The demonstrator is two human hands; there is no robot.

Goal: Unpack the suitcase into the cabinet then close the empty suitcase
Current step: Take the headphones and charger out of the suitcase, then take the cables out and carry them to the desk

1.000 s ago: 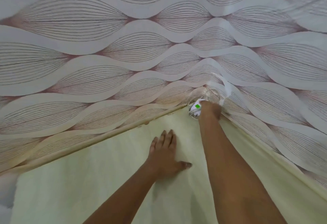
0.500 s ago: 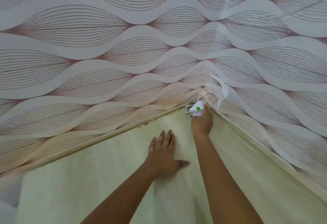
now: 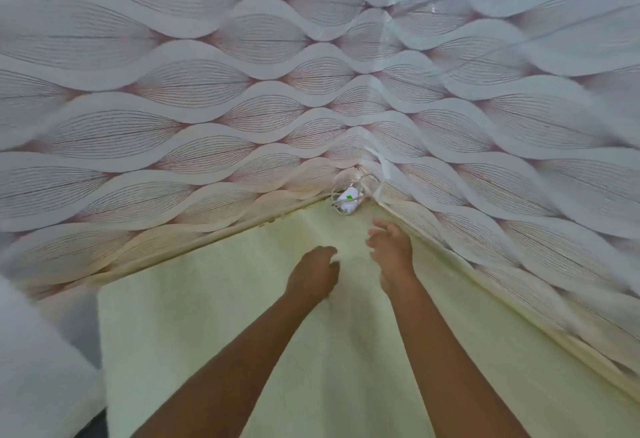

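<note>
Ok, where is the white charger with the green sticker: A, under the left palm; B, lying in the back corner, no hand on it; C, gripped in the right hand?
B: the white charger lies in the back corner of the shelf, with the right hand and the left hand both short of it and empty.

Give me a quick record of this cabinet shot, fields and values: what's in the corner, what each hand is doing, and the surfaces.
place: back corner of a pale yellow shelf, walls covered in wave-patterned wallpaper
item: white charger with a green mark, lying in the corner
cable: thin white cable looped around the charger
left hand: over the shelf, fingers loosely curled, holds nothing
right hand: short of the charger, fingers spread, holds nothing
contact: neither hand touches the charger
</note>
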